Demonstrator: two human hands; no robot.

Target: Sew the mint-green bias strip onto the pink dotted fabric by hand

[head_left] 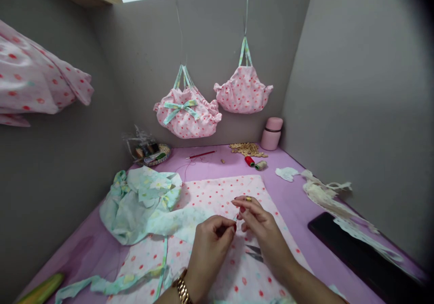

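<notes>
My left hand is closed in a pinch, thumb against forefinger. Facing it, my right hand has its thumb and fingertips drawn together. Between the fingertips shows something thin and pale, too small to name. Both hands are above a pink polka-dot cloth. Dark scissors blades show beside my right hand, with the handles hidden. A mint green floral cloth lies left of my left hand, one end reaching close to it. A narrow mint strip curls across the front left.
Two pink ruffled bags hang against the back wall. At the back are a red pencil, thread spools, wooden beads, a pink flask and a basket. Right are a black phone and elastic strips.
</notes>
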